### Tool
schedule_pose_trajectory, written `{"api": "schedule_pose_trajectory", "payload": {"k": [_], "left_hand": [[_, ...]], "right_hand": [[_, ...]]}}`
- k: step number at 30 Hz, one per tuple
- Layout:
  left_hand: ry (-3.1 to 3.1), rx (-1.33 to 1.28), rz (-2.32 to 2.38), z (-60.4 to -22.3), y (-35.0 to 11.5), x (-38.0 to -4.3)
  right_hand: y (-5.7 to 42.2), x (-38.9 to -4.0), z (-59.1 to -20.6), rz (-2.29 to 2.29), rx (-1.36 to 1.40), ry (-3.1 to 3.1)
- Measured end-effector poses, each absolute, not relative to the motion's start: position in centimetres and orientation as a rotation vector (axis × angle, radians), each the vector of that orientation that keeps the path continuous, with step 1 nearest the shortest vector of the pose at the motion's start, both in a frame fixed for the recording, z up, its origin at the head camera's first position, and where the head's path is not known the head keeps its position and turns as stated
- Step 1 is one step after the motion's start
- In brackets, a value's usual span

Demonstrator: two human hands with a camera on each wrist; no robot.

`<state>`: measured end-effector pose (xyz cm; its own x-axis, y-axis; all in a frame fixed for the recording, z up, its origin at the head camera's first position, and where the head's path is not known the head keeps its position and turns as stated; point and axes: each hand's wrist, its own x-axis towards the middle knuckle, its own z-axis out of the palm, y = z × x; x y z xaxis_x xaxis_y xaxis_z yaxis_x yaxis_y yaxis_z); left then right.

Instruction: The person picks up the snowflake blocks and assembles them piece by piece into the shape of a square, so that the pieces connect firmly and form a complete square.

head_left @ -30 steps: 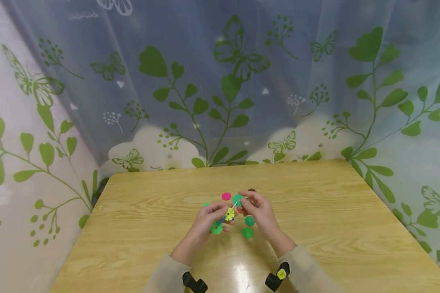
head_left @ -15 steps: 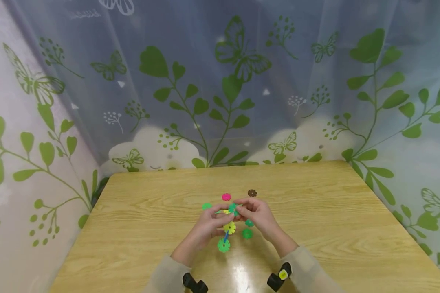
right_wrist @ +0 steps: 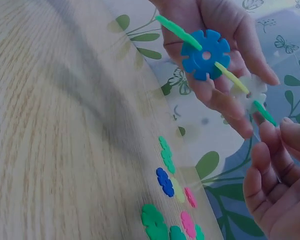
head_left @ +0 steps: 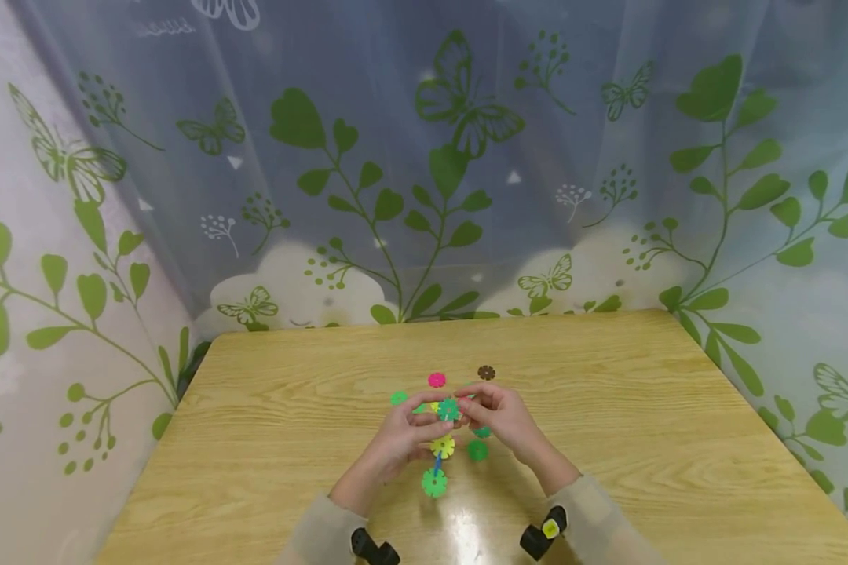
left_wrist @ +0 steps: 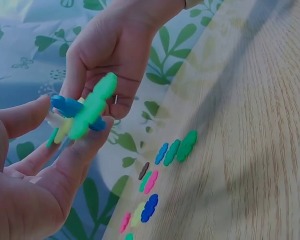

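Slotted plastic snowflake discs are joined in a chain: a light green disc (head_left: 434, 482) at the near end, then a blue disc (right_wrist: 190, 66), a yellow disc (head_left: 442, 447), a white disc (right_wrist: 257, 85) and a teal-green disc (head_left: 448, 409). My left hand (head_left: 403, 435) grips the chain between thumb and fingers, clear of the tabletop. Thumb and finger of my right hand (head_left: 505, 420) pinch the edge of the teal-green disc at the far end. Fingers partly cover the white and blue discs in the head view.
Loose discs lie on the wooden table (head_left: 290, 439) under and beyond the hands: a pink disc (head_left: 436, 380), a brown disc (head_left: 486, 373), a green disc (head_left: 477, 450), a dark blue disc (left_wrist: 149, 208) and several others. Patterned curtains (head_left: 367, 157) hang behind the table.
The chain has swung so its light green end points toward me and hangs lower. The teal-green end has come left and down, with the right hand closer to the left.
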<state>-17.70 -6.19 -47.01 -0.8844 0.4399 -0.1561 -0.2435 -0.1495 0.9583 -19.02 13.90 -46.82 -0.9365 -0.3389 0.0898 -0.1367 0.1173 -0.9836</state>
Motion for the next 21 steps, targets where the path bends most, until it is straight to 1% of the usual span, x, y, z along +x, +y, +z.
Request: {"api": "schedule_pose_trajectory", "payload": {"k": [13,21], "left_hand": [[1.622,0.205,2.166,-47.1,-6.5,-17.6],[1.63,0.182,2.175,-47.1,-6.8,-17.7]], "right_hand": [[16.0,-20.1,-47.9,-1.998,-0.358,2.261],[17.4,-21.3,-49.5,-1.899,-0.287,2.416]]}}
